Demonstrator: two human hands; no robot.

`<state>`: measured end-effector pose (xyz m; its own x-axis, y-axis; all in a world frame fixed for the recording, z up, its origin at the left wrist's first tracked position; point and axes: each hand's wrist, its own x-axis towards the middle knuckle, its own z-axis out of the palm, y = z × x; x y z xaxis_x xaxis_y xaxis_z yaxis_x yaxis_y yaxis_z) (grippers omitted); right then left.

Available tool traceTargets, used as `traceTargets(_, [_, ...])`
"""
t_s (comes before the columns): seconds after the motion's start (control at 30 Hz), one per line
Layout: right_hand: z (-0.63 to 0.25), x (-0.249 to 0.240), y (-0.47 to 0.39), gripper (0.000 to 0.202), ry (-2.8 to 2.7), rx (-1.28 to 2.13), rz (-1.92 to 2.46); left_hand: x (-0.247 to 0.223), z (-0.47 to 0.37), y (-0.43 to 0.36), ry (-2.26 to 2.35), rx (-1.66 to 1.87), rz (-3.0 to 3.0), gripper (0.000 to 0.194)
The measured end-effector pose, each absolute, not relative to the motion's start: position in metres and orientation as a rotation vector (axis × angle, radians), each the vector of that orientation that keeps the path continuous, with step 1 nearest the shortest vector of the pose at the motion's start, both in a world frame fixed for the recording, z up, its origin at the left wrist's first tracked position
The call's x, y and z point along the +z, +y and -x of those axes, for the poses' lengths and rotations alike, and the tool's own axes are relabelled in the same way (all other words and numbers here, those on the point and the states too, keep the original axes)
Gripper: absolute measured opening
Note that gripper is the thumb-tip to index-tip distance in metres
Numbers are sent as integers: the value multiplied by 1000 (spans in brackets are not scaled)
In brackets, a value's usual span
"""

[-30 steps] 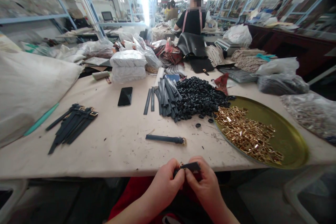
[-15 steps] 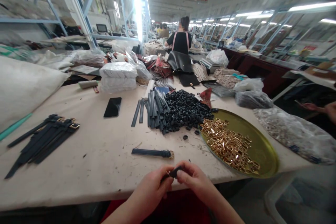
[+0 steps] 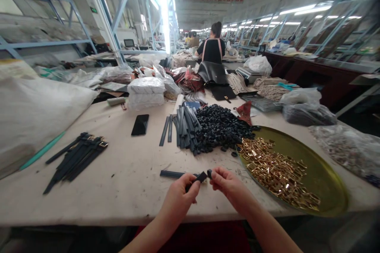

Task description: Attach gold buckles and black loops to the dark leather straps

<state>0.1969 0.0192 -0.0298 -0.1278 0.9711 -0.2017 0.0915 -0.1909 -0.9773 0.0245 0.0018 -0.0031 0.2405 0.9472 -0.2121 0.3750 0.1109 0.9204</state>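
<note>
My left hand (image 3: pixel 181 194) is closed around a dark strap (image 3: pixel 200 177) whose end points up and to the right. Close beside that end, my right hand (image 3: pixel 225 182) pinches a small black loop (image 3: pixel 209 173). Behind my left hand another dark strap (image 3: pixel 171 174) lies on the table, partly covered by the hand. Further back are a pile of black loops (image 3: pixel 221 126) and a stack of dark strips (image 3: pixel 186 126). To the right, a round golden tray (image 3: pixel 332 193) holds many gold buckles (image 3: pixel 276 170).
Buckled straps (image 3: pixel 77 157) lie fanned out on the table's left side, near a white sack (image 3: pixel 38 106). A black phone (image 3: pixel 140 125) lies behind them to the right. Plastic-wrapped bundles (image 3: pixel 146 93) and bags line the back. A person (image 3: pixel 212 49) sits beyond, back turned.
Both hands have risen off the table's front edge and further over the table. My right hand now holds a black loop near the strap end. The view has shifted left.
</note>
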Motion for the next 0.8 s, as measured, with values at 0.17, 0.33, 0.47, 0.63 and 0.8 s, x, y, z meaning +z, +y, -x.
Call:
traceTargets(0.17, [-177, -27, -14, 24, -811, 1635, 1144, -7, -28, -2, 1319, 579, -1552, 25])
traceTargets(0.33, [-178, -28, -20, 21, -963, 1525, 1208, -7, -17, -7, 1211, 376, -1526, 26])
traceTargets(0.47, [-174, -29, -23, 25, -974, 1677, 1187, -3, -14, -8, 1163, 305, -1528, 26])
traceTargets(0.63, [-165, -30, -28, 22, -933, 1576, 1270, -3, -13, -14, 1193, 496, -1541, 25])
traceTargets(0.8, [-155, -26, -37, 26, -850, 1631, 1194, -5, -10, -18, 1098, 598, -1428, 24])
